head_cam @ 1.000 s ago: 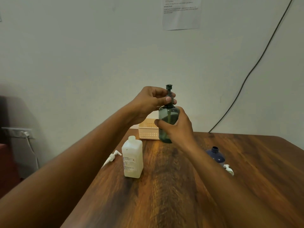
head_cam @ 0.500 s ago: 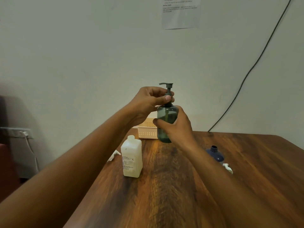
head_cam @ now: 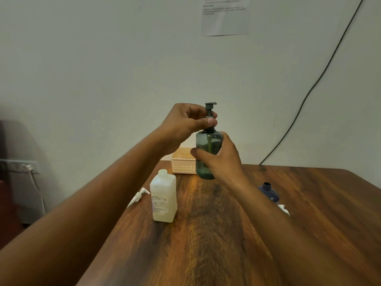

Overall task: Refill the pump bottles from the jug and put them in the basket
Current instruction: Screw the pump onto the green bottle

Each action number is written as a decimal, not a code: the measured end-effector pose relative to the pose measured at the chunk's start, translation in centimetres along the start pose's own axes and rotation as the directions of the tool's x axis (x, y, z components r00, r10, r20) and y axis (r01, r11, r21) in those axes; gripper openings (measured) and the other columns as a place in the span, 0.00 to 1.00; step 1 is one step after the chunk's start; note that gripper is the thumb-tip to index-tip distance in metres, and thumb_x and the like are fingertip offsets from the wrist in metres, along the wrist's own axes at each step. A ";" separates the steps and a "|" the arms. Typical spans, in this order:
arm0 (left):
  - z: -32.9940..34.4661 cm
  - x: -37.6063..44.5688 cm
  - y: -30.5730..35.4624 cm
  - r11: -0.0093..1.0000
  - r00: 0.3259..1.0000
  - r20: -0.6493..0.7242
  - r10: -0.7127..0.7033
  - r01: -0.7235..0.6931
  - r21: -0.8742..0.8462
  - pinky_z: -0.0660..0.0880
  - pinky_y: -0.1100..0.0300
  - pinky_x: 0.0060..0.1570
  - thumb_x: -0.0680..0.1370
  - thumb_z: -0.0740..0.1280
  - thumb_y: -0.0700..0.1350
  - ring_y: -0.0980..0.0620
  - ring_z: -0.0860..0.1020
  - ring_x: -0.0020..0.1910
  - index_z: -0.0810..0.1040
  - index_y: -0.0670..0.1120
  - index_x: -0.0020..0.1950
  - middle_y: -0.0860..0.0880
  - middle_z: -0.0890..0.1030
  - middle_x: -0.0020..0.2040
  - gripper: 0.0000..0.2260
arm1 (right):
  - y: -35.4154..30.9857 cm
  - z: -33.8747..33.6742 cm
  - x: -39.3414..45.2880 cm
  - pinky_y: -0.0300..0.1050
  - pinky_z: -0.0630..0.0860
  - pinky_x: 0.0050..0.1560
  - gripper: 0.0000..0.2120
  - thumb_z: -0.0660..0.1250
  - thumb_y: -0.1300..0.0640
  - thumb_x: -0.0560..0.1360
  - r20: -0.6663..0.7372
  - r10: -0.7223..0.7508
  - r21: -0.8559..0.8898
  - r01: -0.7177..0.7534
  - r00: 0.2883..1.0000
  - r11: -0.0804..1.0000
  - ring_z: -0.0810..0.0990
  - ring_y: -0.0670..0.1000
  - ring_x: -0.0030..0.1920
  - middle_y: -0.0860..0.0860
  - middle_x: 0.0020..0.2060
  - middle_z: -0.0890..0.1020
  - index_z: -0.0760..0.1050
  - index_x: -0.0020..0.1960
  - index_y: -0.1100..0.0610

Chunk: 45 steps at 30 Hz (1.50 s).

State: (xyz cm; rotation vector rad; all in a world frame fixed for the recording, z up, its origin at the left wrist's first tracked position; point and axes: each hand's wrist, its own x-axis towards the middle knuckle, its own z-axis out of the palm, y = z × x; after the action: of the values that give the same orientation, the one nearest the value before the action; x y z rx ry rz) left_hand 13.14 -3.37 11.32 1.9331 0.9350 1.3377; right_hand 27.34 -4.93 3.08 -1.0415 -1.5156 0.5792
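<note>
A translucent green pump bottle (head_cam: 208, 141) is held upright above the table. My right hand (head_cam: 221, 162) wraps its body from the right. My left hand (head_cam: 185, 122) pinches the collar of its dark green pump head (head_cam: 209, 109), whose nozzle points right. A white plastic jug (head_cam: 164, 198) without a cap stands on the table's left part. A cream basket (head_cam: 182, 162) sits at the far edge behind the bottle. A dark blue bottle (head_cam: 269, 193) with an open neck stands at the right, partly hidden by my right forearm.
One white pump head (head_cam: 139, 196) lies near the table's left edge, another (head_cam: 284, 209) beside the blue bottle. The wooden table (head_cam: 206, 244) ends against a wall. A black cable (head_cam: 309, 91) runs down the wall. A socket strip (head_cam: 20, 165) hangs far left.
The pump head has turned on the bottle: its nozzle pointed left half a second ago and now points right. Both hands keep their hold.
</note>
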 end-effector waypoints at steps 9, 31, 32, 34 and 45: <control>0.0 -0.4 -0.5 0.987 0.995 0.086 -0.042 0.055 -0.149 0.83 0.51 0.60 0.82 0.70 0.40 0.50 0.87 0.58 0.84 0.44 0.61 0.47 0.89 0.54 0.09 | -0.5 -0.1 -0.5 0.40 0.78 0.50 0.31 0.77 0.49 0.71 0.011 0.008 0.051 -0.009 1.000 0.999 0.78 0.48 0.56 0.45 0.59 0.76 0.66 0.69 0.47; 0.7 -1.5 -1.6 0.993 0.998 -0.057 0.000 -0.006 -0.117 0.83 0.52 0.61 0.80 0.73 0.42 0.50 0.87 0.56 0.84 0.42 0.62 0.45 0.89 0.55 0.11 | 0.2 0.6 -0.5 0.32 0.73 0.41 0.32 0.78 0.48 0.71 0.024 0.007 0.017 -0.008 1.000 1.000 0.76 0.42 0.50 0.42 0.57 0.75 0.66 0.69 0.46; 1.2 -1.7 -1.7 0.993 0.990 -0.138 0.024 -0.040 -0.108 0.84 0.55 0.57 0.78 0.76 0.41 0.50 0.88 0.54 0.85 0.42 0.60 0.46 0.89 0.54 0.11 | 0.2 0.8 -0.5 0.28 0.71 0.40 0.33 0.78 0.48 0.71 0.013 -0.012 -0.014 0.012 1.000 1.000 0.76 0.40 0.48 0.42 0.57 0.75 0.65 0.70 0.47; 1.8 -1.8 -1.7 0.994 0.979 -0.196 0.059 -0.075 -0.075 0.84 0.59 0.52 0.78 0.76 0.41 0.51 0.88 0.50 0.86 0.42 0.58 0.47 0.89 0.50 0.10 | 0.2 1.0 -0.5 0.24 0.68 0.37 0.34 0.78 0.48 0.71 -0.003 -0.037 -0.051 0.036 0.999 0.998 0.74 0.38 0.46 0.42 0.57 0.73 0.65 0.71 0.48; -1.0 -1.5 -0.7 0.961 0.960 0.279 0.021 0.057 -0.270 0.75 0.41 0.71 0.86 0.61 0.38 0.40 0.81 0.63 0.80 0.40 0.61 0.44 0.84 0.52 0.09 | -0.4 -0.9 -0.9 0.38 0.77 0.48 0.34 0.78 0.47 0.71 0.150 -0.030 0.025 0.027 0.988 0.999 0.78 0.48 0.57 0.45 0.60 0.76 0.66 0.71 0.48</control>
State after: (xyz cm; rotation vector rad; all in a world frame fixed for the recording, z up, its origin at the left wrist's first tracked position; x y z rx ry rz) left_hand 11.72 -4.14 10.30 1.8294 0.5915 1.0815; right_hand 28.03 -6.12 3.16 -0.9750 -1.6495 0.6658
